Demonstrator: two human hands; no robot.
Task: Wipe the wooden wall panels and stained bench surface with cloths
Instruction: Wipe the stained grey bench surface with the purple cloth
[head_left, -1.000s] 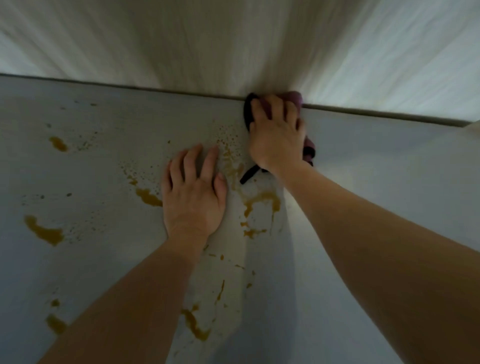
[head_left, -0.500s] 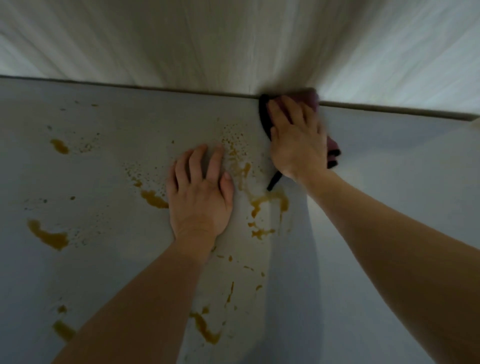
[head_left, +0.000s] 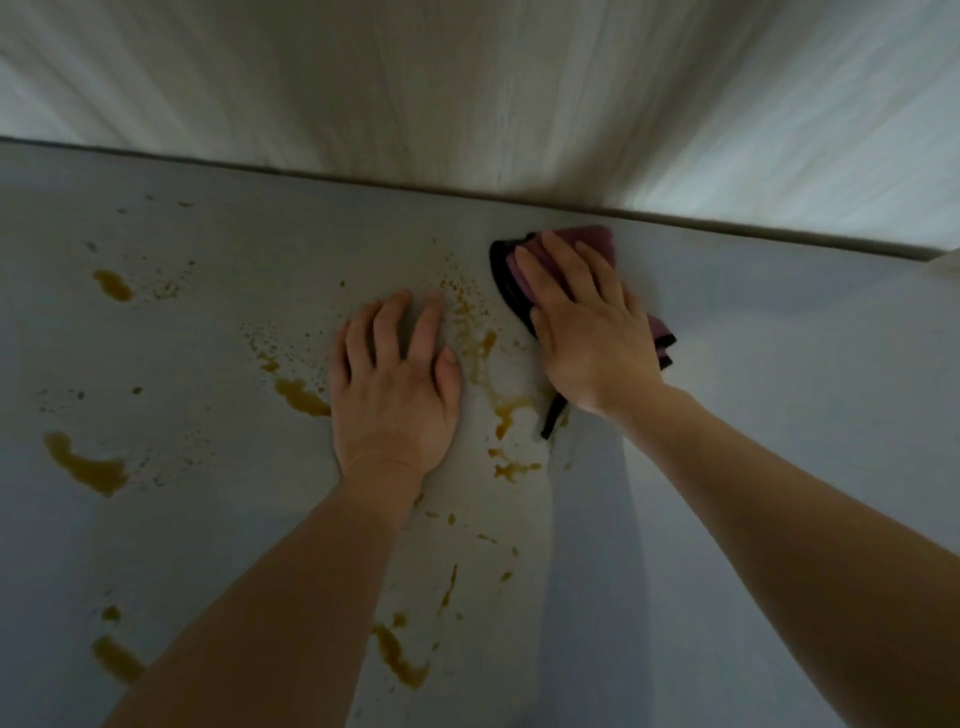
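Head view looks down on a pale bench (head_left: 779, 389) that meets a light wooden wall (head_left: 467, 93) along a dark seam running across the upper part of the frame. Brown stains (head_left: 85, 467) are scattered over the left and middle of the bench, from small specks to longer smears, with one smear (head_left: 511, 405) lying between the two hands.

Right hand (head_left: 587, 332) lies flat on a purple cloth (head_left: 592, 241) with straight fingers pressing it down onto the bench, just short of the seam with the wall. Bunched cloth shows past the fingertips and at the outer side of the hand (its edge looks dark, almost black), and a thin dark strip of it (head_left: 551, 418) trails out below the heel of the hand, close to the smear.

Left hand (head_left: 395, 395) rests palm down on the bare bench, fingers spread a little and relaxed, holding nothing. It sits just beside the right hand, with a blotch (head_left: 301, 397) touching its outer edge. Both bare forearms reach in from the bottom of the frame
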